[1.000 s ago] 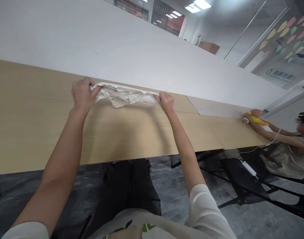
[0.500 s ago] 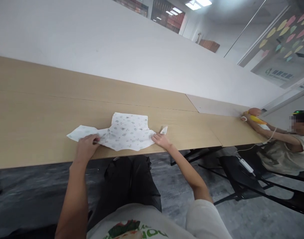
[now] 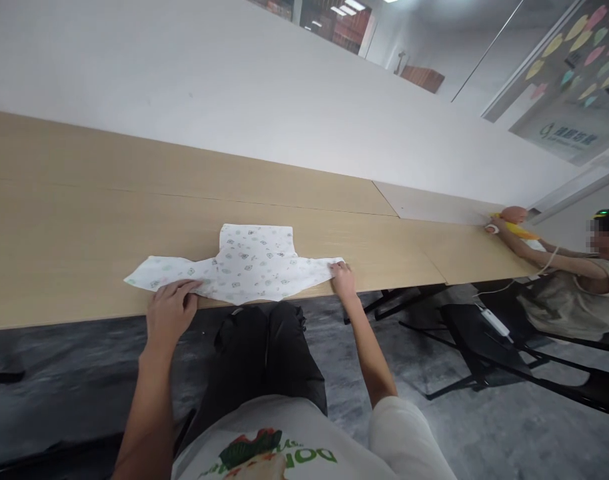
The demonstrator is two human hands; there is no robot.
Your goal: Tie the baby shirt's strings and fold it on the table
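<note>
A white piece of baby clothing (image 3: 257, 263) with small printed figures lies spread along the table's near edge. Its body is roughly square, with a long flap on each side; the left one ends in a point. My left hand (image 3: 170, 308) rests on the lower edge of the left flap, fingers stretched out and thumb apart. At the other end, my right hand (image 3: 343, 280) pinches the outer tip of the right flap, which is drawn out flat. Part of the cloth is hidden under the fingers.
The long wooden table (image 3: 74, 233) runs against a white partition (image 3: 184, 87). At the far right, another person (image 3: 569, 287) holds a baby doll (image 3: 514, 217) in yellow on the tabletop. Black folding chairs (image 3: 484, 340) stand by the table, a white power strip (image 3: 495, 325) on one.
My right hand has moved right, and the right flap, bunched before, is now stretched out. My left hand's fingers have loosened from their grip and flattened on the cloth.
</note>
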